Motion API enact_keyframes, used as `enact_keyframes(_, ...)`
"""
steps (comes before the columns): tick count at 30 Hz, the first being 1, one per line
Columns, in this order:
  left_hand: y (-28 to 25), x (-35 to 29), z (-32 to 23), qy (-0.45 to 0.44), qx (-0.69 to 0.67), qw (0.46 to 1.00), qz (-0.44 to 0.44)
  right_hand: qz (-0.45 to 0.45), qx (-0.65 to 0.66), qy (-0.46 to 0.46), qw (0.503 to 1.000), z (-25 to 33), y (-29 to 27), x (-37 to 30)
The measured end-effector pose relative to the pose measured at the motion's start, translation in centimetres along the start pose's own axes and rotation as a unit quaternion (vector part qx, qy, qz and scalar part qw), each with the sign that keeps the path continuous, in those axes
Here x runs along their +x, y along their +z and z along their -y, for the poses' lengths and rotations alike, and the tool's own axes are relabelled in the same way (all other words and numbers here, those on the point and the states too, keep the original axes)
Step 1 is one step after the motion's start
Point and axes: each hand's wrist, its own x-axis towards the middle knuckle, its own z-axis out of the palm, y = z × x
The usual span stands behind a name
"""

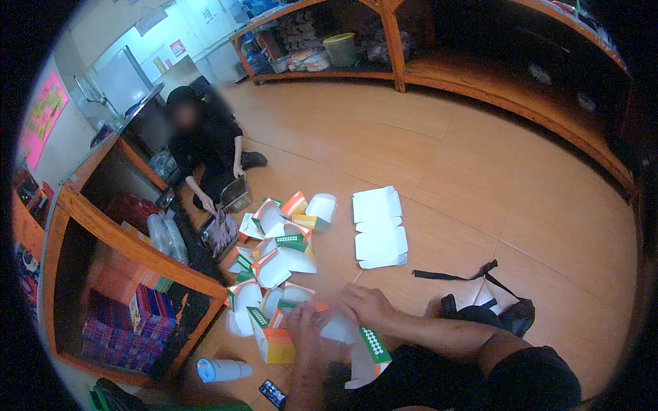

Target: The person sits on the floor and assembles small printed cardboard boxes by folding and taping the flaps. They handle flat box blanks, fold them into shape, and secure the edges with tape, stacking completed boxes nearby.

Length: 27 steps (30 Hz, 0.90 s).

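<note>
The carton (337,331) is low in the view, between the person's two hands just above the lap, white inside with printed colour on its outer panels. The left hand (305,327) has its grip closed on one edge of it; the right hand (369,305) is at the other side, its fingertips too blurred to tell whether they pinch or only press.

It looks like thin card, so likely light, springy along the folds and easily creased or dented in the middle of a panel. The folded edges and corners should be the firmest places to hold; its smooth face may slide under dry fingers.

Just beyond the left hand, a heap of open boxes (274,264) crowds the floor (445,161), leaving little room on that side. A green-and-white panel (375,344) sits close below the right forearm. Flat white card (379,227) lies farther out, well apart from the heap. A flask (224,370) and a phone (273,394) lie left of the left forearm; a black bag (517,317) with loose straps lies right of the right forearm. Past the heap, a co-worker (205,147) sits handling a clear tub (236,196), beside a wooden cabinet (140,240).
</note>
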Motion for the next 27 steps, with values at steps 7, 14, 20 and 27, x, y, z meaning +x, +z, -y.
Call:
enact_keyframes(7, 1.0, 0.2, 1.5, 0.186, 0.194, 0.963, 0.003, -0.037, 0.086, 0.173, 0.981, -1.6, 1.1, 0.7)
enact_keyframes(14, 2.0, -0.7, 1.8, 0.218, 0.245, 0.944, -0.032, -0.014, 0.134, 0.12, 0.984, -2.0, 1.0, 0.3)
enact_keyframes(20, 1.8, -0.9, 0.2, 0.141, 0.044, 0.989, -0.012, -0.024, 0.107, 0.023, 0.994, -0.5, 0.2, 0.3)
enact_keyframes(27, 0.7, -0.9, 0.6, 0.122, -0.055, 0.988, 0.071, -0.051, 0.041, 0.005, 0.998, -0.2, 0.6, -0.3)
